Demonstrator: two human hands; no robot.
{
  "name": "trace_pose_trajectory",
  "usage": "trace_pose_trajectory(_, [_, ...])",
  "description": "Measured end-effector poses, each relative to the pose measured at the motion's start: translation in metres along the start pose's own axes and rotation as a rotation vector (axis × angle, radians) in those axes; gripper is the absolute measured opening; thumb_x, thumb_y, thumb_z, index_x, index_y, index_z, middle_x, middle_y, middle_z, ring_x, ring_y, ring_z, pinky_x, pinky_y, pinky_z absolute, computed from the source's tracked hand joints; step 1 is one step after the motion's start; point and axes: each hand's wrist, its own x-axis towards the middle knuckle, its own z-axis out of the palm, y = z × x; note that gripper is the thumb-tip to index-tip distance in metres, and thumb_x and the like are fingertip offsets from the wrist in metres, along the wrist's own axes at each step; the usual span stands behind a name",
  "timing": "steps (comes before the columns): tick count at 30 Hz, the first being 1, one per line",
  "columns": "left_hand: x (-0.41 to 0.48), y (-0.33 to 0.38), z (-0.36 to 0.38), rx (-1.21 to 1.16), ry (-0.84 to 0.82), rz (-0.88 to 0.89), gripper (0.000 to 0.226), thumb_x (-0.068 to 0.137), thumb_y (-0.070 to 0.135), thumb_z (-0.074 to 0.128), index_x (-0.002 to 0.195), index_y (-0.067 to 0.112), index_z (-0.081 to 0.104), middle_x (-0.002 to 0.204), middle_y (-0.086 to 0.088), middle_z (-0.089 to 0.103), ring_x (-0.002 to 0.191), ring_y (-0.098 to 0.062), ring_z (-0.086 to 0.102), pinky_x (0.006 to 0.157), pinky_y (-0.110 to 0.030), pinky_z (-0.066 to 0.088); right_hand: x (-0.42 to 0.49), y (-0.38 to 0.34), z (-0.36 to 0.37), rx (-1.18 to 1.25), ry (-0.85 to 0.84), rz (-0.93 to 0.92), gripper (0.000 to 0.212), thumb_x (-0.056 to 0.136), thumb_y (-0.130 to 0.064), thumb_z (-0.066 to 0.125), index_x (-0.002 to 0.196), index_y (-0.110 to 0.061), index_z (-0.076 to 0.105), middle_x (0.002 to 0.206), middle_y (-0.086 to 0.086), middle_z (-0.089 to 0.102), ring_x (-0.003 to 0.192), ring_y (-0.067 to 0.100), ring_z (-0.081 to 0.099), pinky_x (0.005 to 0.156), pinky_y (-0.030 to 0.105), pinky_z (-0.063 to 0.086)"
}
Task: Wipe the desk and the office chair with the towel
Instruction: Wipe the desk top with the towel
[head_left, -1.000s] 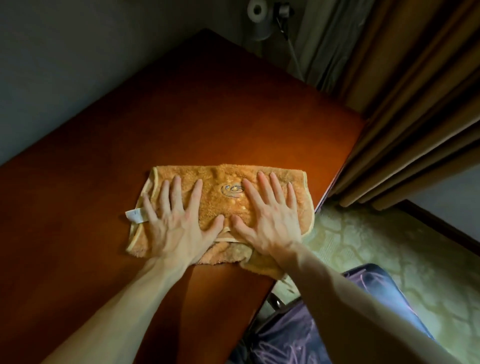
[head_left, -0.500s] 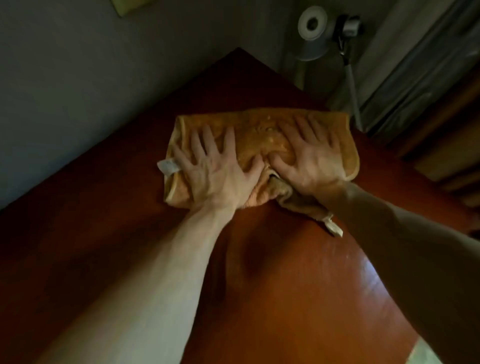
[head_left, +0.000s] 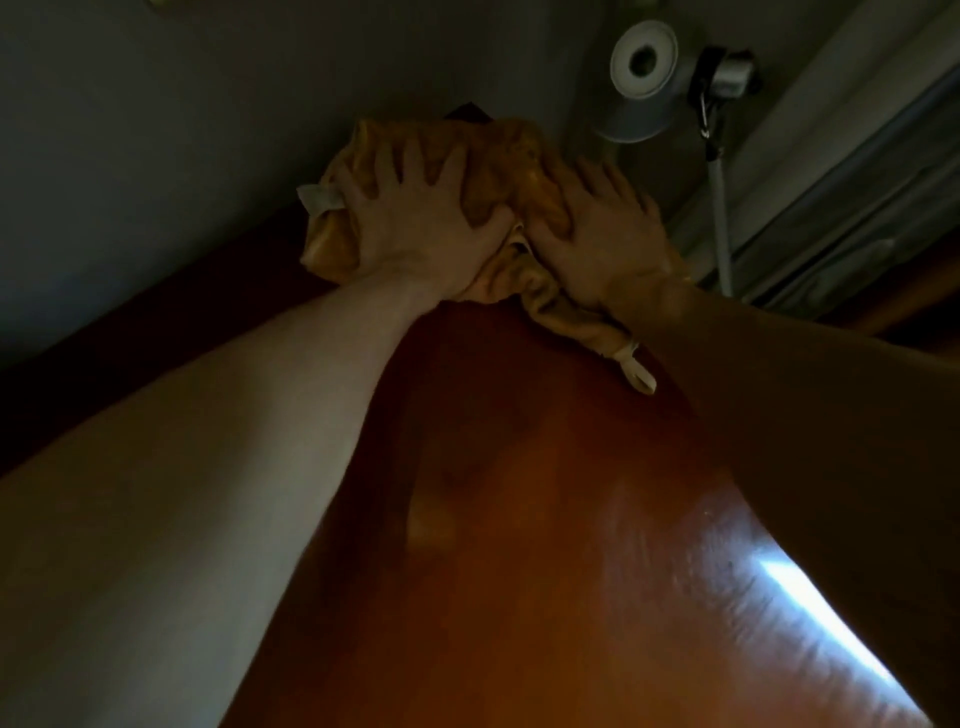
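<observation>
An orange towel lies bunched at the far corner of the dark red-brown desk, up against the grey wall. My left hand presses flat on its left half with fingers spread. My right hand presses flat on its right half beside it. A white label sticks out at the towel's left, and a cloth loop trails from its near right end. Both arms stretch far forward over the desk. The office chair is out of view.
A grey wall runs along the desk's left edge. A toilet paper roll sits past the far corner, with a clamp and a thin pole beside it. Curtains hang at the right.
Both hands have pushed the towel away from the desk's near edge to its far corner. The towel has crumpled from flat into a bunch. My head has leaned forward.
</observation>
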Motion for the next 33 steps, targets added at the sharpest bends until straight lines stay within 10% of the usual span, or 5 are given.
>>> trace_pose_trajectory(6, [0.024, -0.016, -0.013, 0.123, -0.036, 0.357, 0.101, 0.075, 0.083, 0.001, 0.162, 0.035, 0.022, 0.173, 0.000, 0.012, 0.158, -0.027, 0.008, 0.121, -0.070, 0.000, -0.015, -0.001, 0.003, 0.018, 0.040, 0.035, 0.073, 0.101, -0.067, 0.031, 0.164, -0.031, 0.020, 0.170, 0.004, 0.026, 0.158, 0.027, 0.018, 0.126, 0.053, 0.018])
trace_pose_trajectory(15, [-0.039, -0.017, -0.006, 0.036, -0.086, 0.328, 0.099, 0.078, 0.090, 0.010, 0.161, 0.037, 0.019, 0.171, 0.001, 0.015, 0.156, -0.029, 0.013, 0.120, -0.065, 0.005, -0.084, -0.006, 0.007, -0.022, 0.020, 0.097, 0.081, 0.095, -0.074, 0.023, 0.165, -0.033, 0.013, 0.173, 0.001, 0.013, 0.160, 0.025, 0.006, 0.127, 0.055, 0.002])
trace_pose_trajectory(33, [-0.409, -0.079, -0.011, 0.043, 0.004, 0.479, 0.086, 0.085, 0.083, 0.010, 0.160, 0.044, 0.022, 0.171, 0.001, 0.020, 0.157, -0.023, 0.013, 0.122, -0.065, -0.003, -0.461, -0.145, 0.024, -0.034, -0.004, 0.271, 0.077, 0.098, -0.069, 0.024, 0.166, -0.034, 0.009, 0.174, 0.003, 0.005, 0.161, 0.024, -0.005, 0.128, 0.056, -0.006])
